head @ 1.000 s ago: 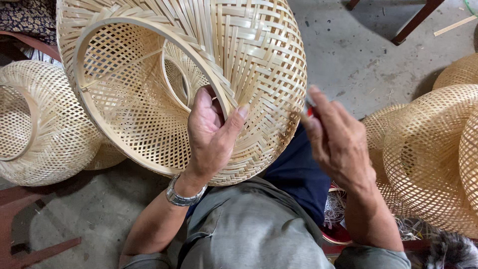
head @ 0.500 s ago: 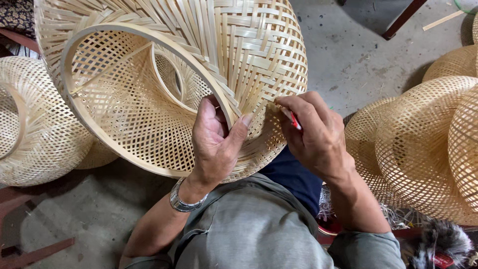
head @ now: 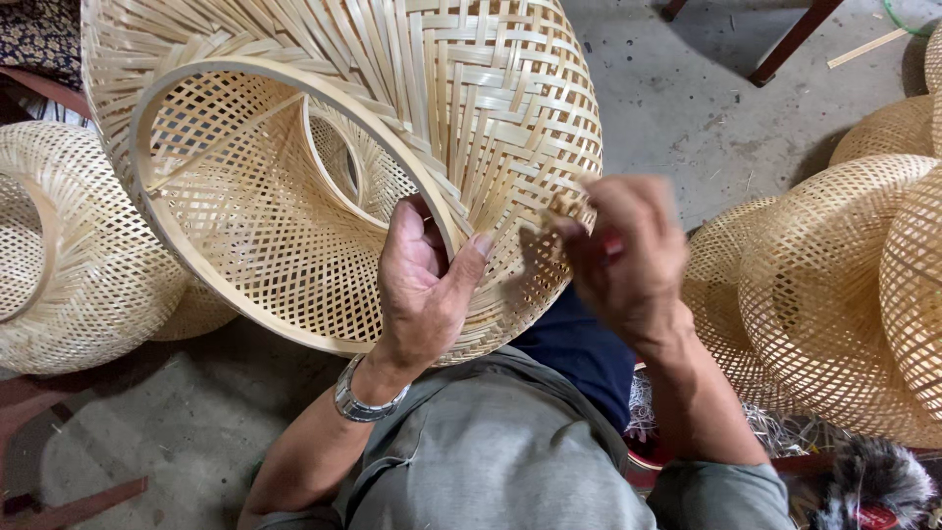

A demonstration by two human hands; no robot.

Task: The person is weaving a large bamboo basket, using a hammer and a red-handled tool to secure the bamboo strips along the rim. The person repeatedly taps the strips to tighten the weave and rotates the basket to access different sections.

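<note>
The left hand (head: 424, 285) grips the rim hoop of a big woven bamboo basket (head: 392, 128), fingers curled inside the opening and thumb pressed on the outside weave. Just beside it, the right hand (head: 623, 257) is closed, pinching at the basket's outer wall; something small and red shows between its blurred fingers. A watch (head: 365, 400) sits on the wrist below the left hand. Farther out past the right hand lie more woven baskets (head: 834, 294); beyond the left hand lies another basket (head: 69, 255).
</note>
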